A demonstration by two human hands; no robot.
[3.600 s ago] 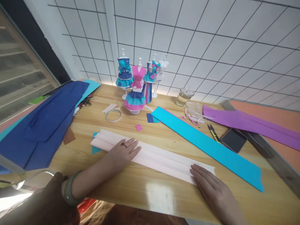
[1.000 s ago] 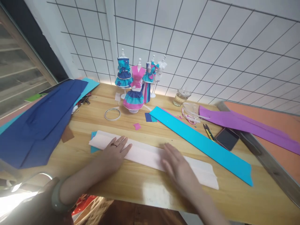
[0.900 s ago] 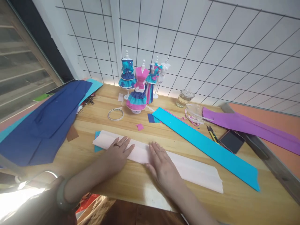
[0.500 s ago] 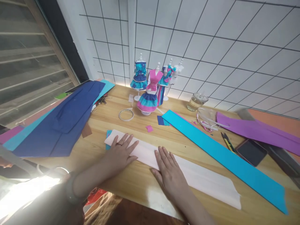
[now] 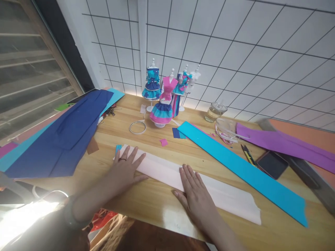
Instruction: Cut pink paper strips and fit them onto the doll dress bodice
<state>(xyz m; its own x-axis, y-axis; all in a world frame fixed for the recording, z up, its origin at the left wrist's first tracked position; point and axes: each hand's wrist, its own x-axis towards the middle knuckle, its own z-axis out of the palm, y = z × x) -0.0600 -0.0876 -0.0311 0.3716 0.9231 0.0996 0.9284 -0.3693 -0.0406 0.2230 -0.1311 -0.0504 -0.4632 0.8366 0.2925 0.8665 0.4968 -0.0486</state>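
A long pale pink strip lies across the wooden table with a small turquoise piece showing under its left end. My left hand rests on that left end, fingers spread. Farther right, my right hand presses flat on the strip near its middle, fingers stretched out. The strip reaches past my right hand to a ragged right end. Beyond it a long turquoise strip lies at a slant.
Small mannequins in dresses stand at the back. Blue sheets lie left; a glass, yellow-black snips, a phone and purple material lie right. A ring and pink scrap lie mid-table.
The whole view has shifted slightly. My hands have moved a little farther apart along the pale strip, and both still lie on it.
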